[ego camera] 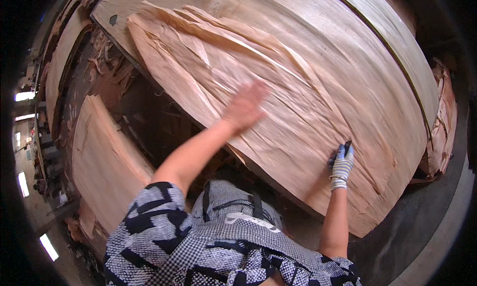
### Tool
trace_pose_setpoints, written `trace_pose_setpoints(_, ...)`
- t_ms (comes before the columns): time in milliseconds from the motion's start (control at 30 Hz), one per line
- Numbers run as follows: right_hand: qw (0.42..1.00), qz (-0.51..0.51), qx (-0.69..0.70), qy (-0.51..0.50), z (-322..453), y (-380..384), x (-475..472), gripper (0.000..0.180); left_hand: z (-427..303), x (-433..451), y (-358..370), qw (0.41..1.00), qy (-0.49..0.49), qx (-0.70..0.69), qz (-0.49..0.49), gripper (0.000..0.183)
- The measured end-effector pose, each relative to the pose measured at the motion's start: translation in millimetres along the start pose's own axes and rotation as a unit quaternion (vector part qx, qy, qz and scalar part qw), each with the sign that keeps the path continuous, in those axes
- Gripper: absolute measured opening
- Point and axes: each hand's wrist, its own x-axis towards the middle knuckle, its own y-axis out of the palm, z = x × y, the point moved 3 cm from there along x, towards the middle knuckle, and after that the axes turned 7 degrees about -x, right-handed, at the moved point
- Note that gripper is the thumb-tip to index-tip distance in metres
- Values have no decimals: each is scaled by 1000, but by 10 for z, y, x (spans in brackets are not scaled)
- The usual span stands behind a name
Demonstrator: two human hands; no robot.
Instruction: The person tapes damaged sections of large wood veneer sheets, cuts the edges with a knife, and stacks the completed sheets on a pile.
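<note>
A wide stack of thin wood veneer sheets (372, 99) lies before me, and on it rests a crumpled, folded piece of reddish veneer (179, 66). My left hand (248, 107), bare and blurred, is spread over the middle of the wrinkled veneer; whether it touches cannot be told. My right hand (341, 161) wears a striped knit glove with dark fingertips. It is closed around a small dark object (347, 146), whose kind is unclear, near the right part of the crumpled veneer.
Another veneer stack (108, 159) stands at my left, with a further one (61, 69) beyond it. Torn veneer scraps (108, 62) lie between them. A bundle of broken veneer (443, 125) is at the far right. The near stack's edge runs close to my body.
</note>
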Motion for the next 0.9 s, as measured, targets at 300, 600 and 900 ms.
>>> trace_pose_setpoints(300, 992, -51, -66, 90, -219, -44, 170, 15, 2006, -25, -977, 964, -94, 158, -191, 54)
trace_pose_setpoints(600, 864, 184, -376, -279, 2316, 2987, -1005, 19, 2287, -69, -1012, 982, -22, 15, -189, 51)
trace_pose_setpoints(900, 857, 165, -445, -199, 2938, 4202, -906, 38, 2354, -1, -1020, 965, -59, 45, -250, 44)
